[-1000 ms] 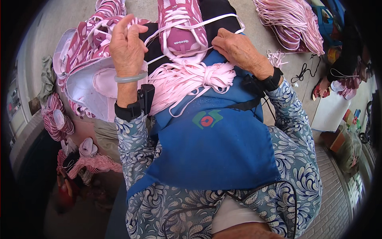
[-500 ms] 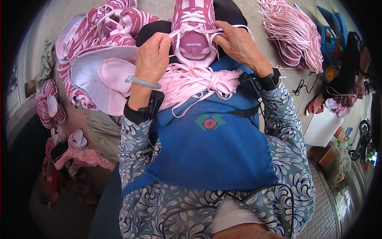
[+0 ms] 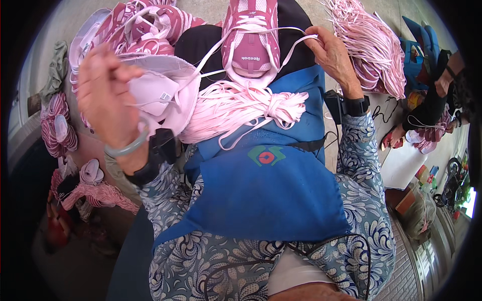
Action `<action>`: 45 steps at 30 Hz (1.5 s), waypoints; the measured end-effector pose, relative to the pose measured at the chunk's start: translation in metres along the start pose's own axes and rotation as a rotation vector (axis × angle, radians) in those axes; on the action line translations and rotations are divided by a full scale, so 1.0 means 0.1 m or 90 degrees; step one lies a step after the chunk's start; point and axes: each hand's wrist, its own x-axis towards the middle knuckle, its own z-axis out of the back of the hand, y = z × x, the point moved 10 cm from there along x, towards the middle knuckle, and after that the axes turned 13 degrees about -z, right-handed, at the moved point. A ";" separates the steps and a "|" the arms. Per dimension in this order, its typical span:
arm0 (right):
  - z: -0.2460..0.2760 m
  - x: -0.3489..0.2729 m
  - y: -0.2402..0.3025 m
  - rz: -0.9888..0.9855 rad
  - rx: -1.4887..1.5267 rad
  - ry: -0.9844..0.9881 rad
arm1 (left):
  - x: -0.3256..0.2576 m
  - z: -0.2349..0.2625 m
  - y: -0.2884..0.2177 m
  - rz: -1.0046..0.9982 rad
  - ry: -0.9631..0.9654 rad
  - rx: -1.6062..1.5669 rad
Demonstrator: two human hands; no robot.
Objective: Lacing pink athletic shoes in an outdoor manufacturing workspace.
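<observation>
On the person's blue-aproned lap a pink sneaker (image 3: 249,37) stands above a bundle of pink laces (image 3: 241,108), its white lace (image 3: 296,42) pinched by the right hand (image 3: 331,50) and pulled by the closed, blurred left hand (image 3: 103,98), with more sneakers (image 3: 145,25) heaped on the concrete floor (image 3: 211,7).

so counting it up: one pink shoe (image 3: 250,42) on the lap, one tied bundle of pink laces (image 3: 241,108) under it, one big loose heap of laces (image 3: 369,45) off to the side, two hands, left (image 3: 103,98) and right (image 3: 329,47), one grey bangle (image 3: 126,148)
</observation>
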 end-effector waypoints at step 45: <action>-0.29 -0.22 0.17 0.122 -0.136 0.028 | -0.19 -0.85 1.64 0.081 0.419 0.553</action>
